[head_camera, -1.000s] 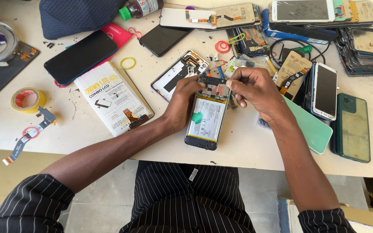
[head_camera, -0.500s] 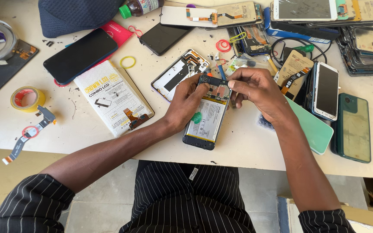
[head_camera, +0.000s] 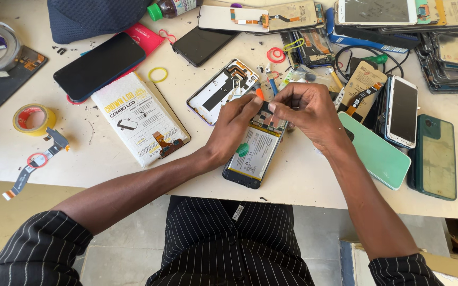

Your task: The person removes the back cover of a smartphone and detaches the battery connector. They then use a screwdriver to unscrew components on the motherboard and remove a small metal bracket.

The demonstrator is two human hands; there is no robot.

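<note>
An opened phone [head_camera: 254,153] with its back off lies on the white table [head_camera: 303,180], showing the battery with a green sticker. My left hand [head_camera: 234,127] rests on its upper left part, fingers pressed at the top of the phone. My right hand [head_camera: 306,111] meets it from the right, thumb and forefinger pinched on a small dark part [head_camera: 265,108] over the phone's top end. What exactly the part is cannot be made out.
A white phone back frame [head_camera: 221,90] lies just left of my hands. A white packet [head_camera: 136,116], black phone [head_camera: 99,66], yellow tape roll [head_camera: 33,117] are at left. A mint cover [head_camera: 375,153], green phone [head_camera: 437,156] and stacked phone parts [head_camera: 451,47] are at right.
Both hands stayed over the phone's top end. The left fingers shifted slightly toward the right hand's pinch; the phone has barely moved.
</note>
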